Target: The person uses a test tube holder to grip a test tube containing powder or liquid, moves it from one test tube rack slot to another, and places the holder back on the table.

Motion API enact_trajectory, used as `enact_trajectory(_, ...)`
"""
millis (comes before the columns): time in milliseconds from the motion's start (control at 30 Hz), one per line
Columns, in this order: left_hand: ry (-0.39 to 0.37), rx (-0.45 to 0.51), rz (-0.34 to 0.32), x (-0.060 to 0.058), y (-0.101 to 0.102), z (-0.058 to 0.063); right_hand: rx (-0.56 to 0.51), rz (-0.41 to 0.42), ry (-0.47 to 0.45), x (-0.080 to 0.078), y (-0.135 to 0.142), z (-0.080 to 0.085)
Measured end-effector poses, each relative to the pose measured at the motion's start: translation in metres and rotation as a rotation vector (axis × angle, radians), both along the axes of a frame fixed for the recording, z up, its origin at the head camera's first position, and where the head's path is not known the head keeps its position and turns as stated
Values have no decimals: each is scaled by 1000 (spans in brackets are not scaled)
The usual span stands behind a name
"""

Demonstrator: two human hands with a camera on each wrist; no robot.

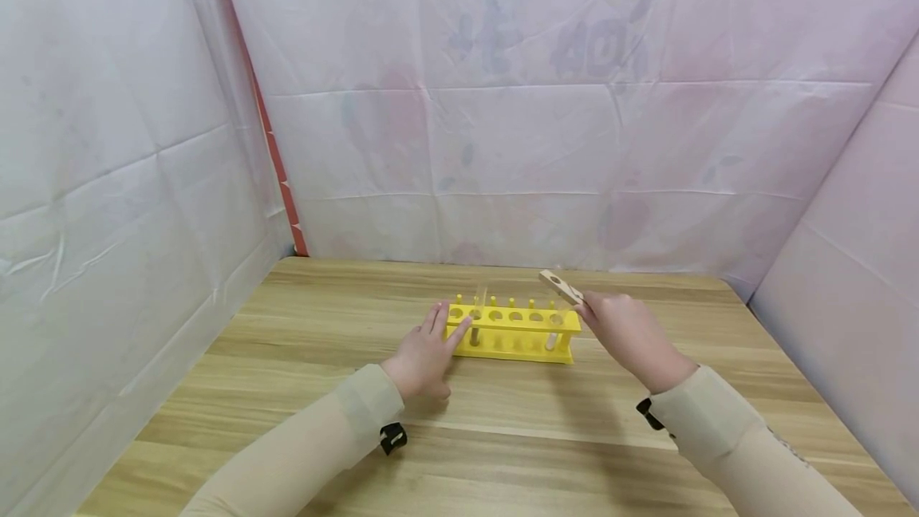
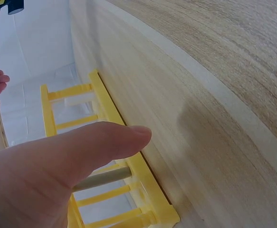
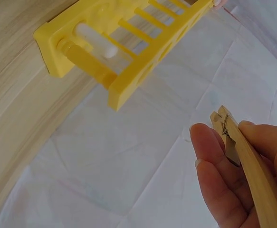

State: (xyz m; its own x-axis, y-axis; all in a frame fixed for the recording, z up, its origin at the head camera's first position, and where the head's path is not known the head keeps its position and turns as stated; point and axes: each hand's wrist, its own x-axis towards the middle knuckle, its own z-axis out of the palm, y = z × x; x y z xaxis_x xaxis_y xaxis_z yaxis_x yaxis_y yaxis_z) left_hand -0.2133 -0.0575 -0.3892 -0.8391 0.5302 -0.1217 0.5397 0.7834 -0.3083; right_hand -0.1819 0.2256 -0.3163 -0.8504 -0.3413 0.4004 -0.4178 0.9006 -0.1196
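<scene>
A yellow test tube rack (image 1: 513, 353) stands on the wooden table. My left hand (image 1: 422, 357) rests its straight fingers on the rack's left end, the thumb apart from the fingers. Near that hand, a clear test tube with brownish contents (image 2: 105, 178) stands in the rack. At the right end is a second test tube, with white contents (image 3: 98, 40). My right hand (image 1: 632, 337) pinches a wooden test tube holder (image 1: 562, 288) between thumb and fingers. The holder is tilted above and beside the rack's right end, and in the right wrist view its tip is apart from the rack.
The wood-grain table (image 1: 345, 317) extends around the rack on all sides. Pale printed sheets (image 1: 502, 142) hang as walls behind and at both sides. A red strip (image 1: 276, 158) runs down the back left corner. Dark straps (image 1: 392, 438) sit at both wrists.
</scene>
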Motion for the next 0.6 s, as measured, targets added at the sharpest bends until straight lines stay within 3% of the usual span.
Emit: enact_trajectory(600,-11,23,-5,4,0,5,20,-14,34,4,6,5)
